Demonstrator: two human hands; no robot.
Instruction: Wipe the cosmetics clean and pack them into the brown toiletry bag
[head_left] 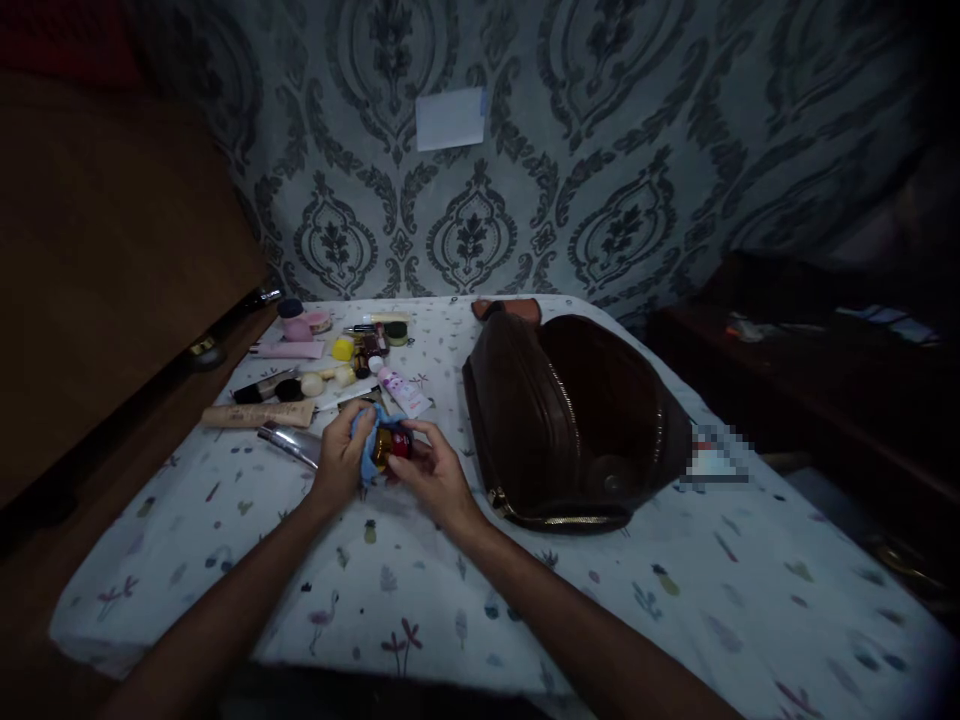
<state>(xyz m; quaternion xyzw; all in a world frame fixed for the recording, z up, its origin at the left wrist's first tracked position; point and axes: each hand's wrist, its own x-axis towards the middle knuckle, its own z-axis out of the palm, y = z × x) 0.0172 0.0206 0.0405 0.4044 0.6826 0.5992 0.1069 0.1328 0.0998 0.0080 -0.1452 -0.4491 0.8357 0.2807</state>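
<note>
My left hand (pixel 343 452) is closed on a blue cloth (pixel 367 464), which lies against a small amber jar with a red end (pixel 387 444). From the other side, the fingers of my right hand (pixel 439 474) grip the jar at its red part. Both hands are over the printed sheet, left of a brown leather bag (pixel 517 420) that lies with its zip open. Just beyond my hands are a white and purple tube (pixel 405 390) and a silver tube (pixel 289 445), partly hidden by my left hand.
Several cosmetics lie at the back left, among them a beige tube (pixel 259 414), a pink tube (pixel 286 350), a yellow-capped item (pixel 343 348) and a pink bottle (pixel 296 325). A brown case (pixel 517 310) sits behind the bag. A wooden panel (pixel 112 260) stands at left.
</note>
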